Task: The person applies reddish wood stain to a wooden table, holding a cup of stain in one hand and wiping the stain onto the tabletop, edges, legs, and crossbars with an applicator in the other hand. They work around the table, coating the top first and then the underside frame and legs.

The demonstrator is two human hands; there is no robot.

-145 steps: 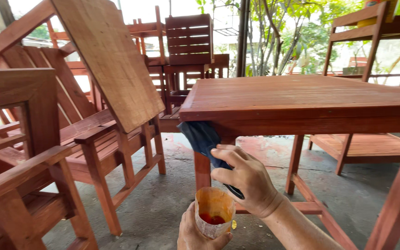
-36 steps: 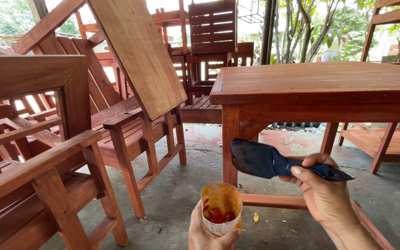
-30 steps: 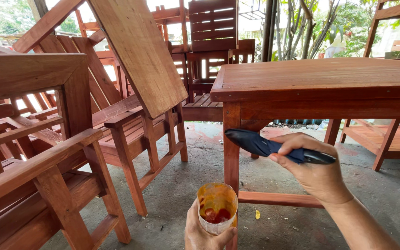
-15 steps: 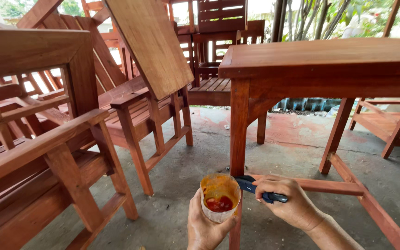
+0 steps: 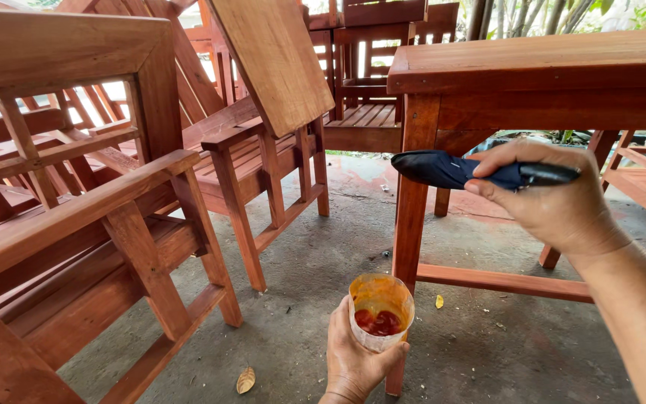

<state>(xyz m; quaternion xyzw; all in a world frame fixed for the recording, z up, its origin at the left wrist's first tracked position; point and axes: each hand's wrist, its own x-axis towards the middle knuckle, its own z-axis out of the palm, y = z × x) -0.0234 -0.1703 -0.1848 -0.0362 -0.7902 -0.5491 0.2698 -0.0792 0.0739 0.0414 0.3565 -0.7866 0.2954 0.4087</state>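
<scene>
bare grey concrete floor carrying everything here: wooden table legs, wooden chairs standing on it, plus a couple of dry leaves and scattered bits of grit

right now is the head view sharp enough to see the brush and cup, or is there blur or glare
Head view: soft even daylight, no hard shadows; the dark brush in the right hand and the stain cup in the left hand are sharp; background between the chair slats is blown out white; edges bend slightly.
</scene>
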